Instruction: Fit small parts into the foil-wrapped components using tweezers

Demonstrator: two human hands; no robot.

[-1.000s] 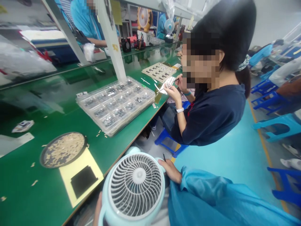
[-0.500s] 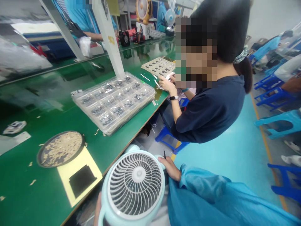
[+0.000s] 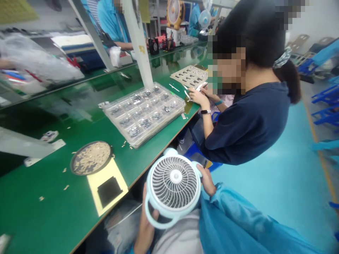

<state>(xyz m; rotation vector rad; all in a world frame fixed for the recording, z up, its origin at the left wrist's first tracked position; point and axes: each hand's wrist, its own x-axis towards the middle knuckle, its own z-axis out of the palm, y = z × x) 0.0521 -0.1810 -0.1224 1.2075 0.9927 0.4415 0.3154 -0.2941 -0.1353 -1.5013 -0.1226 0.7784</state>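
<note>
A pale blue portable fan (image 3: 176, 176) with a white grille is held between my two hands, over my lap and beside the table edge. My left hand (image 3: 147, 222) grips its left side near the loop handle, the thumb showing through the loop. My right hand (image 3: 207, 180) is wrapped around the upper right side, by a small round knob; a thin dark pen-like stick stands up by its fingers. The backs of the fingers on both hands are partly hidden behind the fan.
On the green table (image 3: 53, 197) lie a round dish (image 3: 91, 158) of small tan pieces, a yellow sheet (image 3: 95, 204) with a black square, and stacked clear compartment trays (image 3: 144, 113) of small parts. A co-worker (image 3: 251, 116) in a dark shirt sits close ahead, handling something white.
The view has swung left, so the table and co-worker sit further right. The fan appears smaller and further from the camera, and more of my left hand shows. Both hands keep their hold.
</note>
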